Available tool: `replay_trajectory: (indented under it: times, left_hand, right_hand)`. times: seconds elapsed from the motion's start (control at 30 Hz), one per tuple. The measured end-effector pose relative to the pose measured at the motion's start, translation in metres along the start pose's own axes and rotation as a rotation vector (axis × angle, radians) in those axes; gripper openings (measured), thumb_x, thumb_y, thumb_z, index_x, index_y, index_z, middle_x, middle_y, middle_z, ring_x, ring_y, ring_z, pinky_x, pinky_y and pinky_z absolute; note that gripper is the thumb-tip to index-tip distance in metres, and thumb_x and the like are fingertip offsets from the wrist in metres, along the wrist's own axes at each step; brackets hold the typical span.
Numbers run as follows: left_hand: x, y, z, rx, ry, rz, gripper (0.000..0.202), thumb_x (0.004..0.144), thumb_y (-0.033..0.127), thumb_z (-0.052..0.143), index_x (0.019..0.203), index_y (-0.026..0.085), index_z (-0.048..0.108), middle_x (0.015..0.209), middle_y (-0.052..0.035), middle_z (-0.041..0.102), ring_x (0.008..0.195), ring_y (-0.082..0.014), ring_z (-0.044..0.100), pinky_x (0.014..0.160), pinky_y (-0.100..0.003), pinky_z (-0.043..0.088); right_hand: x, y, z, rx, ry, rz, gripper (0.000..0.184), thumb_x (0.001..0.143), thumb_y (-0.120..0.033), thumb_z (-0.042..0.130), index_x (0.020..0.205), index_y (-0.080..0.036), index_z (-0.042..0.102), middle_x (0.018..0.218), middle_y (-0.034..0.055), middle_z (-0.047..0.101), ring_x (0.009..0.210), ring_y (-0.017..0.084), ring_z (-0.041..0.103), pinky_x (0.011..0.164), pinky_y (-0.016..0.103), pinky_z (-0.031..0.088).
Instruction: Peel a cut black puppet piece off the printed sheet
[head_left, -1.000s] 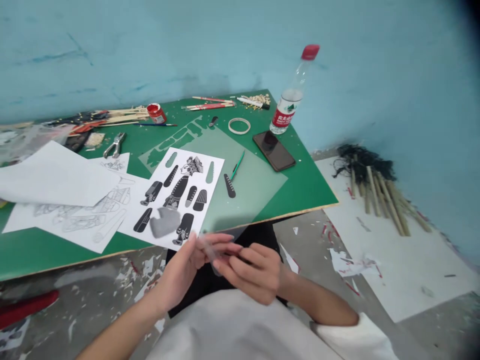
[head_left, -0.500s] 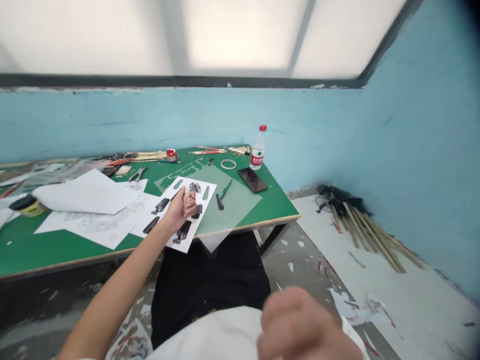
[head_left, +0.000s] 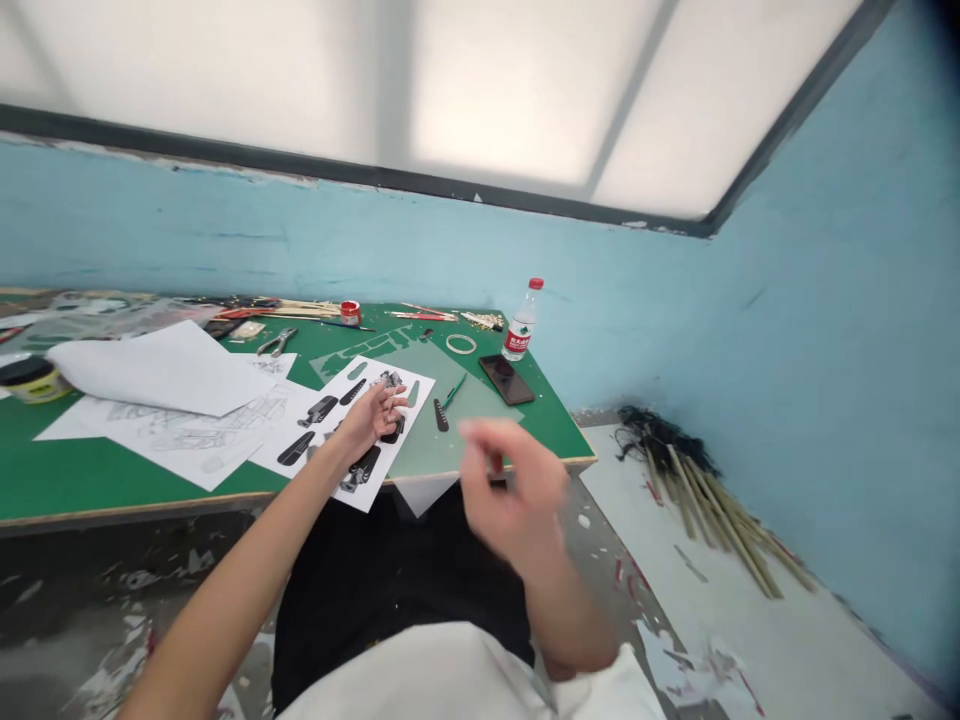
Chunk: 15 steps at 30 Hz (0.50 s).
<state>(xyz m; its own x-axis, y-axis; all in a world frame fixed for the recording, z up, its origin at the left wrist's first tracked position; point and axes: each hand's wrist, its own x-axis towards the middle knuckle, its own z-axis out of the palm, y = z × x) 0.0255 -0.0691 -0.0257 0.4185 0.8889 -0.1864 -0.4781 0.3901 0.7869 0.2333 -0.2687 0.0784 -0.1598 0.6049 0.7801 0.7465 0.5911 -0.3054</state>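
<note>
While left hand point(head_left: 367, 418) loosely cupped over printed sheet point(head_left: 384, 460), right hand point(head_left: 523, 500) curled; contents unclear

Right hand point(head_left: 514, 490) motion-blurred; anything pinched, unresolved. Left hand point(head_left: 373, 418) hides part of printed sheet point(head_left: 380, 470). Surface point(head_left: 60, 482) cut by left edge.

Matt paper sheet point(head_left: 386, 453), glossy phone point(head_left: 506, 380)

Beneath my left fingers point(head_left: 389, 404) lies a white printed paper sheet point(head_left: 377, 458); beyond them, rightward, a clear red-capped plastic bottle point(head_left: 518, 336).
</note>
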Motion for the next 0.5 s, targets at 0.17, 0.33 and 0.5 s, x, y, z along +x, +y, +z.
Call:
replay_trajectory:
  times: [0.17,0.33,0.5]
  left_hand:
    - [-0.003,-0.002,0.001,-0.023,-0.023,0.034,0.032,0.103,0.036,0.071,0.129,0.016,0.066,0.118,-0.0075,0.071,0.094,-0.0185,0.071,0.078,-0.035,0.065]
    - [0.000,0.000,-0.003,-0.074,-0.056,0.010,0.034,0.104,0.040,0.070,0.128,0.016,0.066,0.118,-0.0079,0.071,0.094,-0.0190,0.071,0.080,-0.036,0.065]
    - [0.000,0.006,-0.006,-0.114,-0.052,0.032,0.036,0.104,0.042,0.069,0.130,0.016,0.066,0.120,-0.0084,0.071,0.096,-0.0197,0.071,0.081,-0.038,0.065]
  right_hand:
    - [0.063,0.077,0.073,-0.401,-0.578,0.445,0.024,0.102,-0.030,0.067,0.118,-0.012,0.071,0.116,0.0170,0.076,0.106,0.027,0.074,0.091,0.038,0.059]
    - [0.064,0.093,0.103,-0.499,-0.869,0.478,0.039,0.103,-0.040,0.072,0.133,-0.016,0.066,0.134,0.0115,0.069,0.118,0.027,0.070,0.103,0.050,0.061]
    - [0.091,0.103,0.120,-0.473,-1.082,0.510,0.042,0.104,-0.040,0.072,0.138,-0.017,0.064,0.138,0.0119,0.067,0.119,0.027,0.070,0.101,0.049,0.062]
